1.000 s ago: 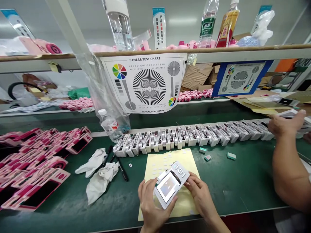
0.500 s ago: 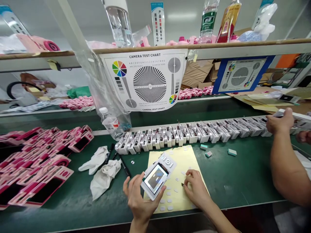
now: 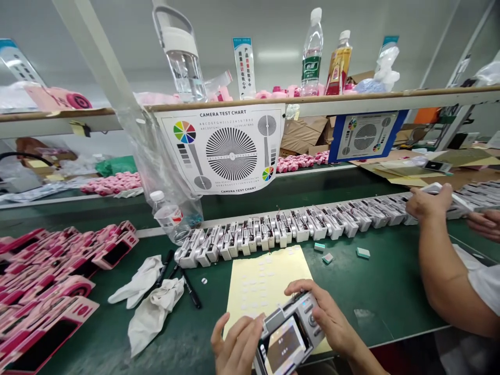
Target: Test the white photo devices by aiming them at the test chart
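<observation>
At lower centre, we grip a silver camera (image 3: 287, 341) between the fingers of our left hand (image 3: 236, 346) and right hand (image 3: 334, 320).

Bare fingers (image 3: 242, 345), bare right forearm (image 3: 362, 355)

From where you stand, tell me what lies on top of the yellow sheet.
Small pale pieces lie in rough rows on the yellow sheet. The camera, left hand and right hand cover much of its lower part, so anything lying there cannot be seen.
</observation>
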Available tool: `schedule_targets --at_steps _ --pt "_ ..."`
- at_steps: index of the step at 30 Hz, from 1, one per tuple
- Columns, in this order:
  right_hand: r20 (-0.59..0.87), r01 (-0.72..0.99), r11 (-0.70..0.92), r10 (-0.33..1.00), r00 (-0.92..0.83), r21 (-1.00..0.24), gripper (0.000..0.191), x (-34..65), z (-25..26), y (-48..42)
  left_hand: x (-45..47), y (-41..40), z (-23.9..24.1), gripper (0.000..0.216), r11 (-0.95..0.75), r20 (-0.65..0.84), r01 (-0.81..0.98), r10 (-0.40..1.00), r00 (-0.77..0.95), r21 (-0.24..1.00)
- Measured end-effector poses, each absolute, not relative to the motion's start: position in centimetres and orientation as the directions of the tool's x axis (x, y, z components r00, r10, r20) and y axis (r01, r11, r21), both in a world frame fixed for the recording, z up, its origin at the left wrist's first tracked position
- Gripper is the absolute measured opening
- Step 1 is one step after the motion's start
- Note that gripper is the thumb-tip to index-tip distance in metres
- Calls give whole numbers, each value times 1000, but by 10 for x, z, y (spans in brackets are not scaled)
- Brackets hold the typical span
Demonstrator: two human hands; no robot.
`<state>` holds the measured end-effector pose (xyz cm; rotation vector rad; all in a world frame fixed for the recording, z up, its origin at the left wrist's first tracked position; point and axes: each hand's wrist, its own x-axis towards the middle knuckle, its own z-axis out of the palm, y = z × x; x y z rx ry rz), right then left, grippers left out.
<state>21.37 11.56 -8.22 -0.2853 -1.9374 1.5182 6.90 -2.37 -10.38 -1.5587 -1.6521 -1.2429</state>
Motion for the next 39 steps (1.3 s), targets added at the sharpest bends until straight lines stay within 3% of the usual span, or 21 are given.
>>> schedule_targets --at_steps 3,9,16,22,28,39 --pt "394 -248 317 579 -714 -915 45 213 -81 110 69 -21 -103 56 -139 862 958 482 -157 252" --pt "262 -182 190 672 -692 -965 52 210 -83 107 67 -15 -101 61 -158 854 954 500 -146 255" --pt "217 -176 130 679 -701 -976 53 212 -87 108 64 -13 -99 60 -174 820 956 563 -101 237" --pt "161 -128 100 711 -685 -987 50 213 -83 107 58 -18 -90 66 -185 739 975 672 35 122" --pt "154 -101 117 711 -686 -988 51 212 -82 108 60 -19 -90 64 -161 739 967 672 -38 196" --pt "109 -84 69 705 -701 -994 49 213 -85 108 61 -17 -82 63 -167 728 969 685 -17 180"
